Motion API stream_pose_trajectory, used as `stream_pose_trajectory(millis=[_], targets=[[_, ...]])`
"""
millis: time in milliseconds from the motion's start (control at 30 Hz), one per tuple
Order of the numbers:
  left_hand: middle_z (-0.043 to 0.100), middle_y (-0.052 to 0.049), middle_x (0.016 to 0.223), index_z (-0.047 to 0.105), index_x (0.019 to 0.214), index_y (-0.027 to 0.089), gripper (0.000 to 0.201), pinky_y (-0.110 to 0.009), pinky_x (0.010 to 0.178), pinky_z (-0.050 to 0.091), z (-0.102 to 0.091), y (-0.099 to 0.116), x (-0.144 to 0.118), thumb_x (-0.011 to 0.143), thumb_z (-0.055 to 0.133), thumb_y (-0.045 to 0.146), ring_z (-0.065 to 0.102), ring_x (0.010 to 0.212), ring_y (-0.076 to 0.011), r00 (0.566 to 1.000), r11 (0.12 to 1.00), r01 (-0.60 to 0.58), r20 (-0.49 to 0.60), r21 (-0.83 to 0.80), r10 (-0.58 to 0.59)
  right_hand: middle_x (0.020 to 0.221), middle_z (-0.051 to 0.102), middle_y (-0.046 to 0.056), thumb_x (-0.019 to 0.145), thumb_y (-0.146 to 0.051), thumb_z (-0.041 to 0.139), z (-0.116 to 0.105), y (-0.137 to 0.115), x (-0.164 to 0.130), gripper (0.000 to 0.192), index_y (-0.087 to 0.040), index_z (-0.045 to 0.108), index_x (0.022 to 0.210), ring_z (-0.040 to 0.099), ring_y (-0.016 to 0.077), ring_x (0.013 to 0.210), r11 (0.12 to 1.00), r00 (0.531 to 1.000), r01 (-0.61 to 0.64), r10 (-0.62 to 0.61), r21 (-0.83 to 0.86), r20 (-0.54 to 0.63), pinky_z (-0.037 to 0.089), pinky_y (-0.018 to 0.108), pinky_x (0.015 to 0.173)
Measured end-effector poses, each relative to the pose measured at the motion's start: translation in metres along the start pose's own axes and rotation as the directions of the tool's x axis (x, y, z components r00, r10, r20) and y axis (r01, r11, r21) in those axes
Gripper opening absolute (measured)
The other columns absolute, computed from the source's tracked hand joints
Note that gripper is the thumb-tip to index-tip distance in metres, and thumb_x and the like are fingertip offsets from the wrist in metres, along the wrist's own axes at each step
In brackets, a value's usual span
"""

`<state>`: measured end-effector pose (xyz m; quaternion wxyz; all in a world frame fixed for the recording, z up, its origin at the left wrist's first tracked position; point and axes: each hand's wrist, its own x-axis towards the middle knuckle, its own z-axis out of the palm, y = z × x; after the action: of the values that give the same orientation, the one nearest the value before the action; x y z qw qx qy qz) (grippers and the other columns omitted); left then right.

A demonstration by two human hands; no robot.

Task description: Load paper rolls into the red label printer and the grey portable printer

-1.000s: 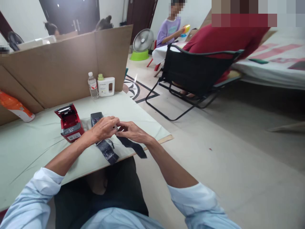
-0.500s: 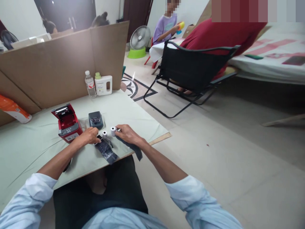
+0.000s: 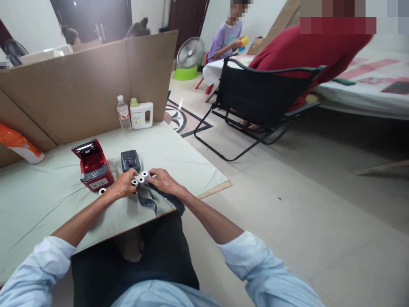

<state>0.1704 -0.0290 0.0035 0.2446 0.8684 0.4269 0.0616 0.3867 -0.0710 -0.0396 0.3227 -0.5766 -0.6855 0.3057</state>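
My left hand [image 3: 125, 184] is closed on a small paper roll [image 3: 134, 182], its round end facing up. My right hand [image 3: 163, 181] pinches another white roll [image 3: 145, 174], and a dark strip [image 3: 171, 199] trails beneath that hand towards the table edge. Between them sits a third roll [image 3: 141, 180], close against the other two. A dark, curling strip [image 3: 148, 203] hangs down in front of the rolls. Behind my left hand is a red receipt printer [image 3: 96, 168] with its lid raised. A dark grey handheld device [image 3: 130, 160] lies just beyond my fingers.
Another paper roll [image 3: 102, 192] lies by the printer, beside my left forearm. A water bottle [image 3: 124, 114] and a white jug [image 3: 142, 115] stand against the cardboard partition [image 3: 92, 85]. An orange-and-white package [image 3: 21, 144] lies left. Beyond the table, a person sits in a black folding chair [image 3: 262, 94].
My right hand has moved left, bringing its roll up to the middle one. My left hand's roll now shows its end, and its strip has curled. The view has shifted slightly.
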Motion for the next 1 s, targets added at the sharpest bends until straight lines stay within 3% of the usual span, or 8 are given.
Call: stream_pose_trajectory(millis=[67,167,333,600,767,867,1000], targets=[[0.074,-0.003,0.098,0.063,0.122,0.017,0.051,-0.033,0.084,0.054,0.004,0.002,0.001,0.071,0.071,0.012,0.068,0.091,-0.0217,1.0,1.0,-0.013,0.002,-0.007,0.013,0.099,0.078,0.01,0.088,-0.021,0.062,0.004,-0.002,0.001,0.019,-0.014,0.076,0.1,0.065,0.0207,0.088,1.0,1.0,-0.009,0.009,0.007,0.013,0.046,0.029,0.079],[0.076,-0.006,0.101,0.069,0.117,0.016,0.045,-0.036,0.091,0.055,0.006,0.002,-0.002,0.072,0.069,0.01,0.07,0.095,-0.0238,1.0,0.999,-0.03,0.002,0.027,0.03,0.094,0.076,0.009,0.089,-0.024,0.062,0.01,-0.006,0.003,0.02,-0.013,0.075,0.099,0.065,0.0205,0.084,1.0,0.999,-0.022,0.022,0.008,0.03,0.045,0.028,0.075],[0.076,-0.009,0.114,0.07,0.118,0.019,0.047,-0.038,0.097,0.054,-0.008,-0.003,-0.025,0.073,0.063,0.007,0.068,0.11,-0.0287,0.998,0.993,-0.042,-0.032,0.111,0.045,0.093,0.075,0.008,0.089,-0.027,0.063,0.027,-0.02,0.005,0.019,-0.014,0.073,0.097,0.064,0.0203,0.084,0.998,0.998,0.019,-0.022,0.068,0.05,0.045,0.028,0.074],[0.071,-0.007,0.097,0.065,0.11,0.022,0.041,-0.034,0.085,0.053,-0.026,-0.019,-0.058,0.074,0.057,0.005,0.067,0.095,-0.0261,0.997,0.964,-0.01,0.076,0.267,-0.011,0.106,0.073,0.009,0.09,-0.026,0.059,0.067,-0.042,-0.008,0.023,-0.017,0.068,0.108,0.065,0.023,0.095,0.991,0.994,0.085,-0.092,0.107,0.055,0.048,0.032,0.086],[0.071,-0.009,0.113,0.062,0.119,0.022,0.045,-0.036,0.092,0.053,-0.029,-0.025,-0.067,0.077,0.06,0.009,0.066,0.108,-0.0279,0.994,0.969,-0.045,0.111,0.243,0.018,0.105,0.071,0.009,0.09,-0.032,0.062,0.06,-0.047,-0.017,0.029,-0.017,0.067,0.115,0.064,0.0244,0.094,0.983,0.972,0.128,-0.151,0.134,0.178,0.049,0.035,0.088],[0.07,-0.01,0.127,0.061,0.126,0.023,0.051,-0.038,0.102,0.05,-0.041,-0.027,-0.073,0.076,0.065,0.014,0.064,0.118,-0.0286,0.997,0.986,-0.056,0.067,0.159,0.046,0.109,0.071,0.01,0.09,-0.037,0.065,0.05,-0.048,-0.019,0.039,-0.015,0.066,0.122,0.065,0.0244,0.091,0.987,0.958,0.101,-0.131,0.127,0.254,0.051,0.035,0.086],[0.073,-0.008,0.121,0.066,0.119,0.021,0.041,-0.038,0.102,0.051,-0.062,-0.034,-0.091,0.079,0.06,0.014,0.067,0.112,-0.0257,1.0,0.994,-0.022,0.014,0.11,0.021,0.126,0.068,0.014,0.087,-0.048,0.07,0.039,-0.041,-0.032,0.063,-0.017,0.059,0.141,0.068,0.026,0.094,0.995,0.956,0.034,-0.061,0.098,0.288,0.054,0.04,0.089]])
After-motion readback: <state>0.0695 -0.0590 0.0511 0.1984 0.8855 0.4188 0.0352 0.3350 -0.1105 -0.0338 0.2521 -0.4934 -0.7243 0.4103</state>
